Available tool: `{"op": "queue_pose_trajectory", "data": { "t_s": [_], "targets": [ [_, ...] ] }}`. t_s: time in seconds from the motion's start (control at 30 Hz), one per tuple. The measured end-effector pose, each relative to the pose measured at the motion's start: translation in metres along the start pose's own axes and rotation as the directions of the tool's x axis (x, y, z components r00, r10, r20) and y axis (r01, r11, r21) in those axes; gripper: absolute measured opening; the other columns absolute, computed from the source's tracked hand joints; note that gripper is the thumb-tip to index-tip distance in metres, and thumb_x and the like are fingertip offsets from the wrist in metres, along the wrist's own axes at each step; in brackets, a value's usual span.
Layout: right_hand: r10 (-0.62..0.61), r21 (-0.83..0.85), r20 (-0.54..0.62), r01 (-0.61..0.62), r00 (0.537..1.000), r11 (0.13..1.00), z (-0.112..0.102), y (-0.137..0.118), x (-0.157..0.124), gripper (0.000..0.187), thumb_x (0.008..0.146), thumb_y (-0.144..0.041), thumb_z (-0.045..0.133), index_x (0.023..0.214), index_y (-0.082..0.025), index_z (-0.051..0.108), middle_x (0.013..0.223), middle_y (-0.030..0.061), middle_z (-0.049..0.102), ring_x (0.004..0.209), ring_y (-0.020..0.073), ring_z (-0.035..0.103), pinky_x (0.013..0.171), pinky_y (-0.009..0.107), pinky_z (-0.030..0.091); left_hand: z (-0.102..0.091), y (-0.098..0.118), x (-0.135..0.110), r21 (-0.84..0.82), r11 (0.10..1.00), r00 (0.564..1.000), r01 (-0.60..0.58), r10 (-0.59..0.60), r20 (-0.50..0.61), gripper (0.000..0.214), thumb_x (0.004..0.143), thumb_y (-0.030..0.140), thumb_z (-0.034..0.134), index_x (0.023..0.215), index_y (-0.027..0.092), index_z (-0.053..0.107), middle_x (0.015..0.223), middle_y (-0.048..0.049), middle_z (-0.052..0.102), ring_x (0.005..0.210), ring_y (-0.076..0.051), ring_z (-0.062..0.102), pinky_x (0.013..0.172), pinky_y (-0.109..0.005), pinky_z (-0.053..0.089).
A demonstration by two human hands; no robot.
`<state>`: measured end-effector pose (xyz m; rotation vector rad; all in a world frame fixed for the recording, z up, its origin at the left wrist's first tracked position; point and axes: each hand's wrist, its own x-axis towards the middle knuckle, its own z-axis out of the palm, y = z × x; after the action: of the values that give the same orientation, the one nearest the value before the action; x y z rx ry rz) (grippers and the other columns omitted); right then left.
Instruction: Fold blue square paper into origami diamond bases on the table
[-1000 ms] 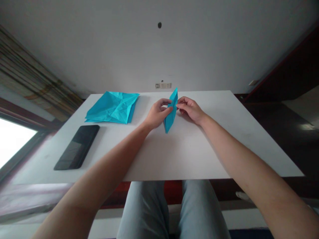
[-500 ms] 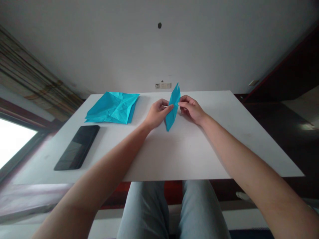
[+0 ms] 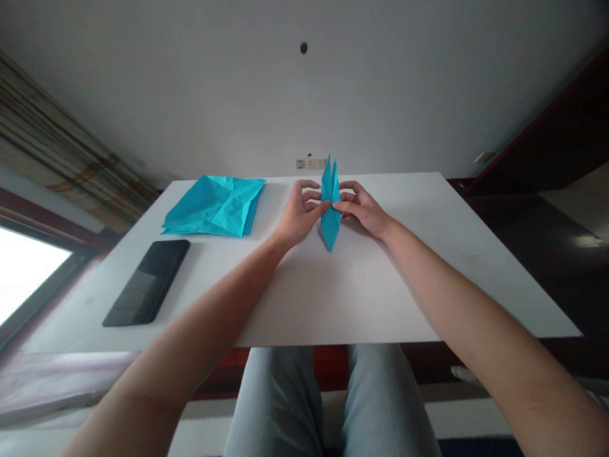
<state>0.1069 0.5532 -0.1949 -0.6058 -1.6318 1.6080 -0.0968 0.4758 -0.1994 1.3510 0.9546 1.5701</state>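
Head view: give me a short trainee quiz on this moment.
1. True or false: the left hand and right hand both touch the folded blue origami paper.
2. What lies nearest the creased blue paper sheet? A: a black tablet; B: a coffee mug; C: a pair of scissors.
3. What colour is the table top?

Key: 1 true; 2 A; 3 white.
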Motion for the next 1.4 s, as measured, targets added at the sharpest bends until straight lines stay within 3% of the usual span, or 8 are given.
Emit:
{"op": "queue_pose_trajectory", "data": {
  "t_s": [0.27,0.4,0.47,0.6,0.77,1.0,1.2,1.4],
  "targets": [
    [-0.076,0.020,-0.030,0.077,0.997,0.997,0.000,0.000,0.000,0.083,0.083,-0.051,0.106,0.143,-0.041,0.051,0.081,-0.0139,0.067,0.066,0.0142,0.062,0.062,0.027,0.050,-0.001,0.000,-0.002,0.061,0.998,0.998,-0.022,0.026,-0.058,0.058,0.100,0.027,0.094,0.143,0.033,0.055,0.114,0.0017,0.073,0.078,-0.010,0.079,0.073,-0.024,0.065],
    [-0.075,0.031,-0.029,0.076,0.997,0.997,0.002,-0.003,-0.002,0.079,0.083,-0.050,0.105,0.139,-0.039,0.051,0.079,-0.0144,0.066,0.062,0.0131,0.059,0.059,0.026,0.049,-0.004,-0.002,0.000,0.154,0.988,0.999,-0.031,0.035,-0.026,0.043,0.103,0.020,0.081,0.140,0.030,0.063,0.121,-0.0013,0.076,0.084,-0.011,0.081,0.079,-0.026,0.068],
    [-0.077,0.031,-0.039,0.079,0.996,0.996,0.003,-0.003,-0.002,0.076,0.084,-0.050,0.104,0.137,-0.039,0.051,0.079,-0.0145,0.066,0.061,0.0126,0.058,0.057,0.025,0.048,-0.005,-0.002,0.000,0.212,0.977,1.000,-0.018,0.022,-0.014,0.036,0.102,0.019,0.080,0.136,0.027,0.069,0.122,-0.0028,0.077,0.080,-0.010,0.079,0.074,-0.023,0.065],
    [-0.083,0.017,-0.038,0.084,0.996,0.996,0.003,-0.004,-0.003,0.072,0.086,-0.049,0.102,0.135,-0.038,0.050,0.080,-0.0142,0.068,0.058,0.0121,0.058,0.055,0.025,0.046,-0.003,0.000,-0.003,0.248,0.968,1.000,0.022,-0.025,0.006,0.049,0.095,0.022,0.090,0.139,0.027,0.069,0.130,-0.0050,0.076,0.072,-0.008,0.074,0.063,-0.021,0.058],
    [-0.075,-0.003,-0.041,0.075,0.996,0.997,0.002,0.000,-0.002,0.070,0.086,-0.053,0.102,0.129,-0.038,0.049,0.082,-0.0138,0.068,0.058,0.0122,0.058,0.055,0.026,0.047,0.000,0.004,-0.006,0.281,0.959,0.999,0.044,-0.040,-0.020,0.061,0.090,0.017,0.089,0.142,0.029,0.061,0.130,-0.0046,0.078,0.076,-0.010,0.076,0.065,-0.022,0.059],
    [-0.070,-0.036,-0.043,0.068,0.997,0.997,0.000,0.004,0.000,0.069,0.084,-0.059,0.104,0.120,-0.037,0.049,0.086,-0.0120,0.068,0.057,0.0123,0.057,0.054,0.028,0.049,-0.001,0.004,-0.007,0.342,0.937,0.997,0.066,-0.052,-0.051,0.046,0.097,0.015,0.079,0.137,0.026,0.060,0.129,-0.0057,0.082,0.075,-0.011,0.077,0.066,-0.023,0.058],
    [-0.080,-0.020,-0.047,0.079,0.996,0.997,0.002,0.001,0.000,0.069,0.084,-0.057,0.105,0.119,-0.036,0.049,0.082,-0.0135,0.064,0.056,0.0110,0.056,0.053,0.026,0.046,-0.003,0.000,-0.003,0.242,0.967,0.995,0.079,-0.061,-0.083,0.031,0.101,0.013,0.075,0.129,0.024,0.064,0.111,-0.0018,0.084,0.079,-0.013,0.079,0.068,-0.022,0.059],
    [-0.052,0.006,-0.060,0.052,0.997,0.999,0.003,0.003,0.000,0.073,0.082,-0.057,0.106,0.119,-0.036,0.047,0.088,-0.0143,0.069,0.059,0.0098,0.058,0.056,0.025,0.048,-0.002,0.005,0.003,0.095,0.983,0.981,0.155,-0.141,-0.134,0.031,0.099,0.023,0.093,0.112,0.022,0.065,0.096,0.0000,0.084,0.076,-0.013,0.079,0.068,-0.023,0.059]
  ]
}}
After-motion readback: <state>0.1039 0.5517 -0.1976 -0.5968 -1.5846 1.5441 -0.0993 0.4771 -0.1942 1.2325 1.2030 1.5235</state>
